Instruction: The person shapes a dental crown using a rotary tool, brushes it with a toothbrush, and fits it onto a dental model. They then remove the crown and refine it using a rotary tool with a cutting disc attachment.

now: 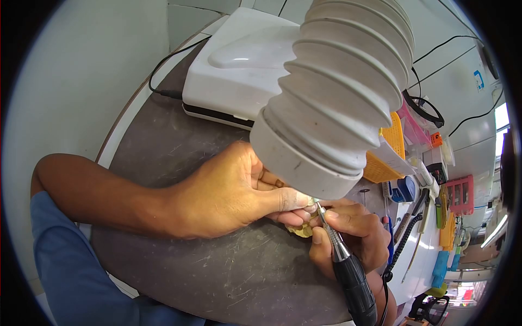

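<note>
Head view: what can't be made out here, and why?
All in the head view:
Small pale piece: mostly covered by the left hand, so its shape can't be told.
Handheld tool: tip too small to confirm contact.
Hose: upper end cut off by the top edge.
White box: right side hidden behind the hose.

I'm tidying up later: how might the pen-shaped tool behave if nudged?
The pen-shaped tool in the right hand looks stiff, given its straight metal front. Its rounded barrel suggests it might roll; its slender tip could be fragile.
</note>
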Tool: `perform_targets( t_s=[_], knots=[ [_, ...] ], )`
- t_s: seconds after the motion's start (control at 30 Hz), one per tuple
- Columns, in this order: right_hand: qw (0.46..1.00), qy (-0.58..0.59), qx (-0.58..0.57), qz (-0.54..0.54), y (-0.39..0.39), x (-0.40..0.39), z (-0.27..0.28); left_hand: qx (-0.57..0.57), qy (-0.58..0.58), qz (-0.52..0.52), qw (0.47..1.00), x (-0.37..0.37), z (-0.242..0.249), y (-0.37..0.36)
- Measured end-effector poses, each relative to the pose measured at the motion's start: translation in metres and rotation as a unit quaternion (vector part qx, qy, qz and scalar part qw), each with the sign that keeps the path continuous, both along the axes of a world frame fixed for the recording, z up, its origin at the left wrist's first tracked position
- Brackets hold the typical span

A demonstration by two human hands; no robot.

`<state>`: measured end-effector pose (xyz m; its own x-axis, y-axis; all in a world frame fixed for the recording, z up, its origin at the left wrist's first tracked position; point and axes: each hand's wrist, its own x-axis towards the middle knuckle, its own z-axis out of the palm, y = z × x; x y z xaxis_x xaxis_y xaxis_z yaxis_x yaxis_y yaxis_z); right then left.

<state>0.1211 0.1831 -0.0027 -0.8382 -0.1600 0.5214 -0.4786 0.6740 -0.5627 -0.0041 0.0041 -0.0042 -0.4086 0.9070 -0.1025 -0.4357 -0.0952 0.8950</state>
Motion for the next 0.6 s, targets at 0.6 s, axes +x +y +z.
perform_targets(
  t_s=[0.6],
  knots=[
    [1.0,0.012,0.01,0.013,0.0013,-0.001,-0.0003,0.0,0.001,-0.003,1.0,0.0001,0.0001,0.0]
  ],
)
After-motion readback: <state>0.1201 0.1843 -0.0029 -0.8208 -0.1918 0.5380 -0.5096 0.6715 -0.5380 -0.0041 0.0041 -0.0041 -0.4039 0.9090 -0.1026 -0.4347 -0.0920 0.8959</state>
